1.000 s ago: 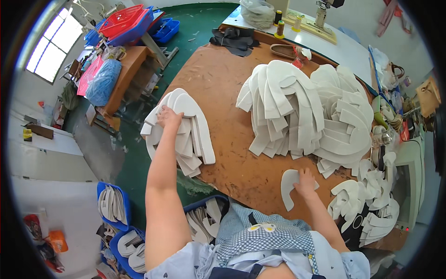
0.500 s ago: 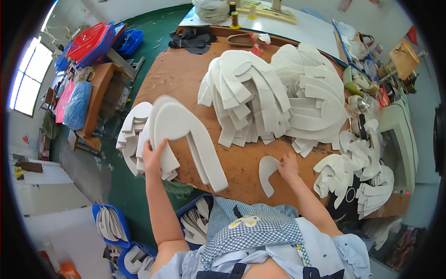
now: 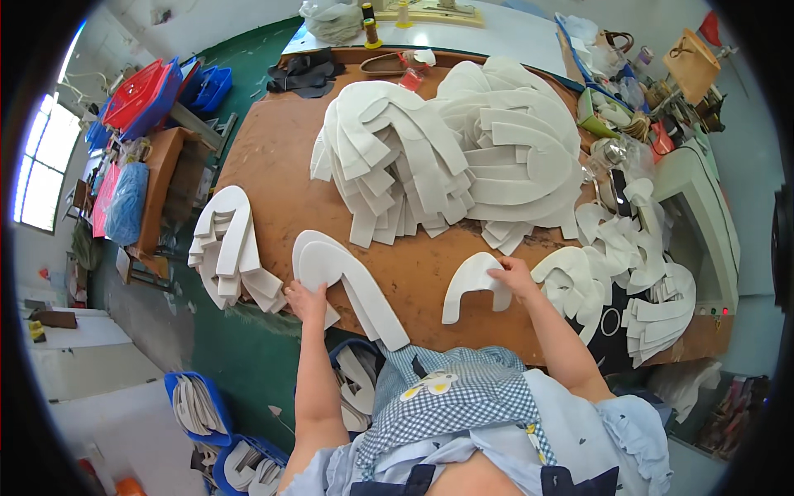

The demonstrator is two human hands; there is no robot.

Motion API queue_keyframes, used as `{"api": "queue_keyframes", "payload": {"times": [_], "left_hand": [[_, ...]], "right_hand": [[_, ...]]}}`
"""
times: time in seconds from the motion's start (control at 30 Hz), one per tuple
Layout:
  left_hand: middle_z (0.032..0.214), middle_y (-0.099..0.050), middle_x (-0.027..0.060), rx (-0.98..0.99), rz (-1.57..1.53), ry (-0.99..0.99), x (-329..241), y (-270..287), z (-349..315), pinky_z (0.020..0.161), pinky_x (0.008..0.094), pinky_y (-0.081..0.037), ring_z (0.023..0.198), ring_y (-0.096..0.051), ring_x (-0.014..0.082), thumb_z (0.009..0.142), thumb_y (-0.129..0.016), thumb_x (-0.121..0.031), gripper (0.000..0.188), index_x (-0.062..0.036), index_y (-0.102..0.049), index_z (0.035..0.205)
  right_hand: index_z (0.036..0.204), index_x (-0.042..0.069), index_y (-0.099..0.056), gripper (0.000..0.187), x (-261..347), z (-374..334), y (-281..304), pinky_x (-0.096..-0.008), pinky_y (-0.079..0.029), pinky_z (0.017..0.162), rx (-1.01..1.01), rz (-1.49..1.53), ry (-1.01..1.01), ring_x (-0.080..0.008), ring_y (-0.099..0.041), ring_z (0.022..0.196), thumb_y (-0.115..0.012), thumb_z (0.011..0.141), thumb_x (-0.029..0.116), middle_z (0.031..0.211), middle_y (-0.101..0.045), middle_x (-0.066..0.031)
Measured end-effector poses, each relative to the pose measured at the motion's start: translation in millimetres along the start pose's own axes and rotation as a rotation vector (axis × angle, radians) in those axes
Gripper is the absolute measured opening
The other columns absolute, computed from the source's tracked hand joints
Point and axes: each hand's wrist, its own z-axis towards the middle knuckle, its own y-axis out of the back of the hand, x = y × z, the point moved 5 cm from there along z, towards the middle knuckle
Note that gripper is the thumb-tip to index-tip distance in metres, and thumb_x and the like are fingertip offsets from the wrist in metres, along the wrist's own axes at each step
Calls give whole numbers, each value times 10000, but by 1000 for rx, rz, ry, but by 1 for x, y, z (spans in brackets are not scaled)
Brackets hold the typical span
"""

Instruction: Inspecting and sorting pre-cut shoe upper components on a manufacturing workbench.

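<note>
From my remote seat, with twelve o'clock straight up from the middle of my view, I have both bare hands over the brown table (image 3: pixel 273 149). The left hand (image 3: pixel 308 304) sits at eight o'clock, its thumb and fingers clamped on the near leg of some thick arch pieces (image 3: pixel 335 263), white and layered one on another. Their long leg slants down toward five o'clock, reaching the checked apron (image 3: pixel 471 393); I cannot tell whether they touch the tabletop.

The right hand (image 3: pixel 518 279), between three and four o'clock, pinches the right leg of a thin arch piece (image 3: pixel 473 271) at four o'clock, its opening facing six. I cannot make out every fingertip there.

At nine o'clock I see a stack of white arches (image 3: pixel 237 240) at the table's edge, near the left hand but apart from the layers it grips. A large heap of white arches (image 3: pixel 364 124) spreads from twelve to two o'clock. Smaller white cut pieces (image 3: pixel 571 263) lie just beyond the right hand, toward three. Thread spools (image 3: pixel 371 35) stand at twelve, behind the heap.
</note>
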Motion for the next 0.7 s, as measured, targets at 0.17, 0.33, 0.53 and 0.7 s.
{"api": "queue_keyframes", "payload": {"times": [0.17,0.33,0.53,0.7], "left_hand": [[1124,-499,205,-94,40,-87,-12,2,-12,920,429,-429,1077,-484,374,683,-799,-215,553,9,-481,1076],[1107,-503,216,-138,51,4,1,-1,-19,932,423,-425,1085,-484,395,658,-784,-189,595,16,-448,1104],[1100,-517,236,-46,-75,-5,-18,18,-24,901,437,-446,1045,-522,406,666,-715,-151,546,18,-428,1098],[1008,-523,181,-22,-382,0,-99,67,-56,854,397,-455,946,-565,346,683,-734,-158,508,-16,-427,1062]], "right_hand": [[1016,47,-596,213,-17,-19,47,-452,-478,735,-424,-541,167,-405,-606,843,-608,826,142,861,-640,-222],[1134,33,-525,322,-22,-39,87,-463,-470,816,-561,-675,57,-373,-600,912,-602,824,72,960,-624,-201],[1251,26,-416,554,11,-62,86,-423,-428,916,-764,-903,349,-346,-500,1075,-629,741,-8,1150,-492,-164],[1257,14,-405,562,18,-52,16,-414,-455,899,-245,-262,184,-289,-539,1108,-690,799,173,1244,-489,-179]]}}
